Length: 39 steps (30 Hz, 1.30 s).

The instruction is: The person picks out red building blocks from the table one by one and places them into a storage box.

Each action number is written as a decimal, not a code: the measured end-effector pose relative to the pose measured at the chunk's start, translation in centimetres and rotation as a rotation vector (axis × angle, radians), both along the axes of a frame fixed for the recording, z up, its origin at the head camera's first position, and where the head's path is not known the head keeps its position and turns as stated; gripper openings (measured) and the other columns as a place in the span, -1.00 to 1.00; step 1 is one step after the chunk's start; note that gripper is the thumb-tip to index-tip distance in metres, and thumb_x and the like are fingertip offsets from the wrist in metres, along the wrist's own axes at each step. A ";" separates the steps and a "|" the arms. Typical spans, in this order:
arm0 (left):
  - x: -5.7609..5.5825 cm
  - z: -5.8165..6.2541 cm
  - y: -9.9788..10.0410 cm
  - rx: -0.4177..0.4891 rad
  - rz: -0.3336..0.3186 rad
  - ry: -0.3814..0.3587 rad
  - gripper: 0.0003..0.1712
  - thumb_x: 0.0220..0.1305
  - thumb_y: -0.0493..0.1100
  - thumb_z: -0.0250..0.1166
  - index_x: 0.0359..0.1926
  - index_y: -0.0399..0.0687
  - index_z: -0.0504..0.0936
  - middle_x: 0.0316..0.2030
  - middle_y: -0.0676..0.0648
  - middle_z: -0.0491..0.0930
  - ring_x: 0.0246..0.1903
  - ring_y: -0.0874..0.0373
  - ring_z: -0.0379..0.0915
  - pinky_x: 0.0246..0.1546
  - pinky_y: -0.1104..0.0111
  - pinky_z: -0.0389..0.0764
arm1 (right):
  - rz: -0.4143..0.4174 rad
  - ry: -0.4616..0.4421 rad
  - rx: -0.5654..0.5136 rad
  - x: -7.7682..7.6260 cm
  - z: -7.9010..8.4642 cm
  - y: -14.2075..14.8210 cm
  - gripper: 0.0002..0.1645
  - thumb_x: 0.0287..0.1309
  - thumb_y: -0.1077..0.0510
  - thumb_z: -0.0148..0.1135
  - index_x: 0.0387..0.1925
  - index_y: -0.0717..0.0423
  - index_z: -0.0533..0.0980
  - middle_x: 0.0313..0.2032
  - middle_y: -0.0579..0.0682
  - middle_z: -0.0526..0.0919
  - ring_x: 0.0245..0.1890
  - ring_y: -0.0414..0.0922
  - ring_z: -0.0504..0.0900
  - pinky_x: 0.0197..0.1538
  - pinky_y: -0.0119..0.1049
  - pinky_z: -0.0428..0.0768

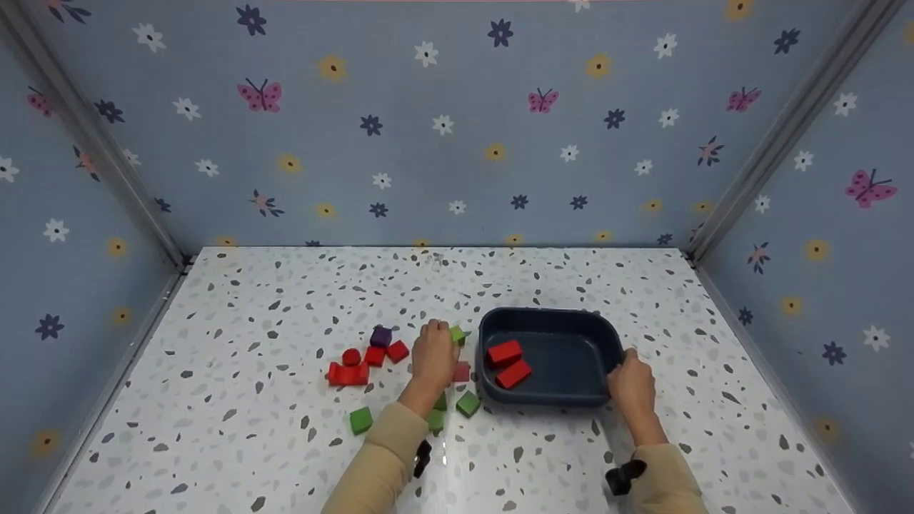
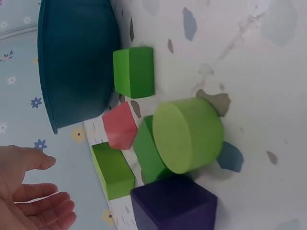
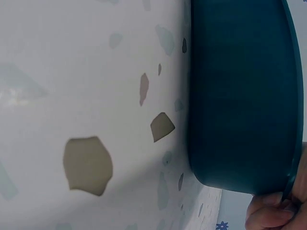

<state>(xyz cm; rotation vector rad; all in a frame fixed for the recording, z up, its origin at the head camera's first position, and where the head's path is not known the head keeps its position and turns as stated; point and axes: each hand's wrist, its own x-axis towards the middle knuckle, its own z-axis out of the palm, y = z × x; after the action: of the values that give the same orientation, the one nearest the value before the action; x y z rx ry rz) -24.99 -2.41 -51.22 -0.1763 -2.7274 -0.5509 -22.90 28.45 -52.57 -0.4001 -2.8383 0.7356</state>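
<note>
A dark blue plastic tub point(image 1: 564, 397) stands on the tabletop, with two red blocks point(image 1: 505, 353) lying at its left end. My right hand point(image 1: 633, 385) pinches the tub's rim at the right side, thumb and curled fingers seen at the rim in the right wrist view. Left of the tub, my left hand point(image 1: 434, 357) is over a group of blocks. Its thumb and fingers are apart with nothing between them in the left wrist view. Near it there are a pinkish-red block point(image 2: 120, 125), a light green cylinder point(image 2: 189, 135), green blocks point(image 2: 134, 72) and a dark purple block point(image 2: 173, 203).
Further left lie several red blocks point(image 1: 348, 374), a purple block point(image 1: 380, 336) and a separate green block point(image 1: 361, 420). The speckled white tabletop point(image 1: 235, 321) is bounded by flowered blue panels point(image 1: 457, 143) at the back and both sides.
</note>
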 end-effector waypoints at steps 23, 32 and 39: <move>-0.4 -3.1 -3.9 0.021 0.114 -0.115 -0.75 -0.03 -0.39 0.21 -0.29 -0.54 0.48 -0.28 -0.36 0.42 -0.27 -0.17 0.38 -0.35 0.14 0.50 | -0.004 -0.009 -0.005 -0.1 0.2 0.1 -0.63 0.06 0.34 -0.08 -0.06 0.46 0.30 -0.24 0.47 0.47 -0.31 0.28 0.52 -0.34 0.06 0.45; -0.6 -3.4 -4.1 -0.022 0.142 -0.140 -0.79 0.07 -0.43 0.05 -0.25 -0.54 0.47 -0.29 -0.36 0.42 -0.25 -0.16 0.35 -0.41 0.12 0.51 | 0.002 0.003 0.007 0.0 0.1 0.1 -0.60 0.03 0.36 -0.08 -0.06 0.49 0.30 -0.26 0.46 0.48 -0.35 0.25 0.53 -0.36 0.04 0.46; -0.8 -3.5 -3.9 -0.055 0.166 -0.140 -0.78 0.09 -0.44 0.02 -0.24 -0.55 0.47 -0.27 -0.38 0.42 -0.24 -0.16 0.34 -0.39 0.11 0.51 | 0.000 -0.020 -0.006 0.0 0.1 0.0 -0.61 0.06 0.35 -0.11 -0.04 0.48 0.29 -0.24 0.46 0.48 -0.33 0.24 0.54 -0.34 0.03 0.46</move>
<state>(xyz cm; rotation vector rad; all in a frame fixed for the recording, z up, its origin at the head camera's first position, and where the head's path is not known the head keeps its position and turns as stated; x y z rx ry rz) -25.82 -6.29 -54.70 0.0780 -2.8598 -0.4575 -22.95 28.47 -52.47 -0.4111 -2.8557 0.7446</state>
